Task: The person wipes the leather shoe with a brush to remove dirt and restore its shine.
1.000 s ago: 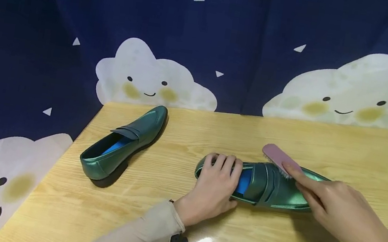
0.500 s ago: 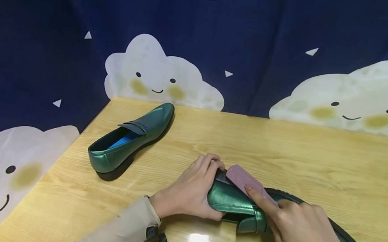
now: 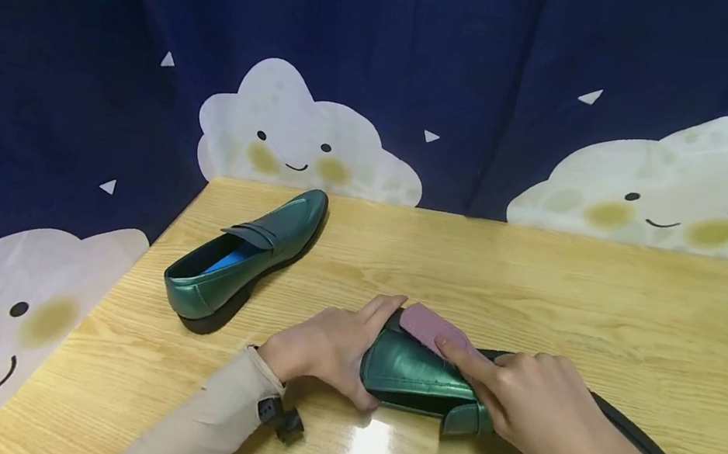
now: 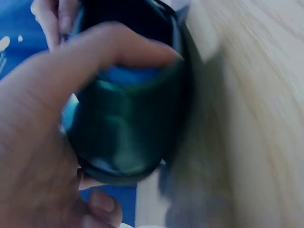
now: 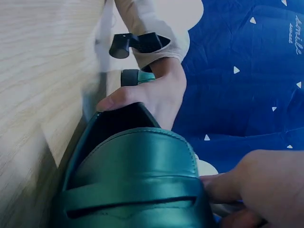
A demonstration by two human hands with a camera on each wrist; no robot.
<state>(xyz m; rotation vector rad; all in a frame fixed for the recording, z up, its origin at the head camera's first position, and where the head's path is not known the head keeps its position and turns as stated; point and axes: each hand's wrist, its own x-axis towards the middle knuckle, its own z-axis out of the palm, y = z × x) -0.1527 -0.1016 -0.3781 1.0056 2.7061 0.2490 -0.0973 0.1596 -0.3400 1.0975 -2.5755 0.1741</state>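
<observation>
A shiny green loafer [image 3: 416,372] lies tipped on its side on the table, opening toward me and dark sole away. My left hand [image 3: 328,347] grips its heel end. In the left wrist view the thumb presses at the opening's rim, close by the blue insole [image 4: 128,75], over the heel's back [image 4: 123,128]. My right hand [image 3: 542,403] holds a pink-backed brush [image 3: 425,326], index finger along its back, against the loafer's upward-facing side near the heel. Its bristles are hidden. The right wrist view shows the loafer's strap [image 5: 128,197] from the toe side.
Another green loafer [image 3: 286,227] stands upright at the table's left, toe pointing to the back. The wooden table [image 3: 573,290] ends at a dark blue curtain [image 3: 478,79] with smiling clouds. A small black device [image 3: 281,419] is strapped at my left wrist.
The loafer has rolled from upright onto its side. The brush has gone from the top of its front to its side near the heel, and my left hand has shifted left around the heel.
</observation>
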